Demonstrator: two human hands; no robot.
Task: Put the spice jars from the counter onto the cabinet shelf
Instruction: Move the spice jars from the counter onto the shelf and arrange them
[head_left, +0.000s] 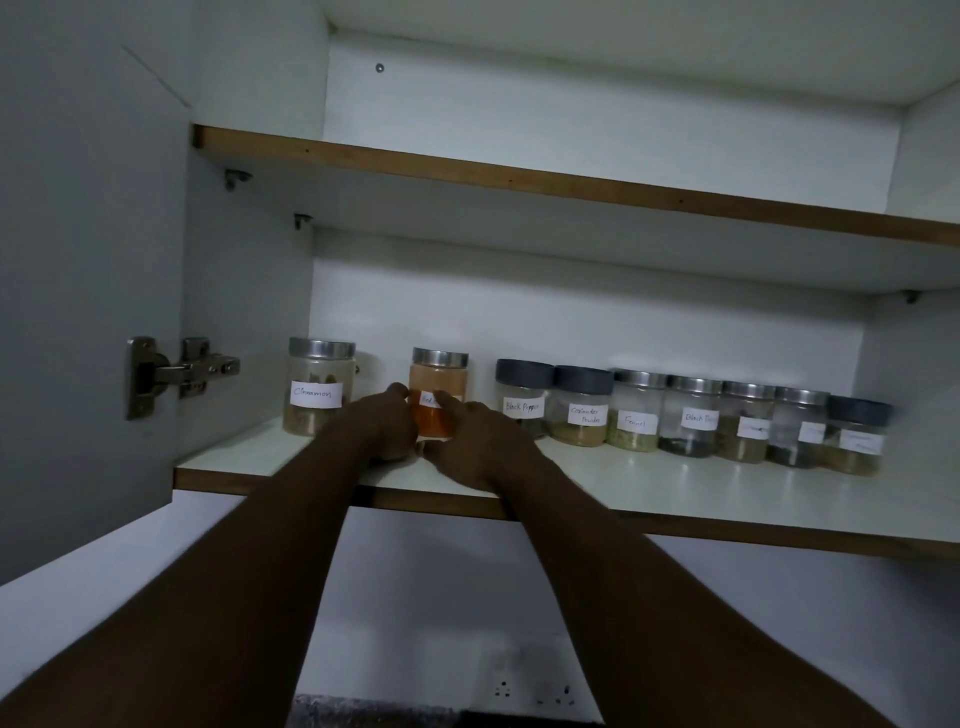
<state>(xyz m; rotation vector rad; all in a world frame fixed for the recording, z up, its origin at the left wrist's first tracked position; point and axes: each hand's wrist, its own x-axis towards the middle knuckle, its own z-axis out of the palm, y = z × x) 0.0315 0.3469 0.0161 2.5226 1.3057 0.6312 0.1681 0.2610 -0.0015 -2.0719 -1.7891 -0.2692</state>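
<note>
View up into an open wall cabinet. A white cabinet shelf (675, 493) runs from 9 o'clock to 3 o'clock across the middle, and a row of labelled spice jars stands along its back.

Both bare forearms rise from 6 o'clock and meet at the centre on one orange spice jar (439, 384) with a metal lid. The jar stands upright on the shelf. The left hand (384, 428) curls against its lower left side. The right hand (475, 441) wraps its lower right and part of the label. Two hands on one small jar suggest steadying it while nudging it into line, label forward.

At the jar's 9 o'clock, with a gap between, stands the Cinnamon jar (319, 384). At its 3 o'clock, also apart, is the Black Pepper jar (522, 395), then a Coriander Powder jar (582, 410), a Fennel jar (636, 410) and four more packed side by side, their labels too blurred to read. The orange jar seems meant for the open space in the row.

A bare upper shelf (519, 176) crosses at 12 o'clock. The door hinge (182, 371) sits at 9 o'clock. Wall sockets (535, 686) show at 6 o'clock.
</note>
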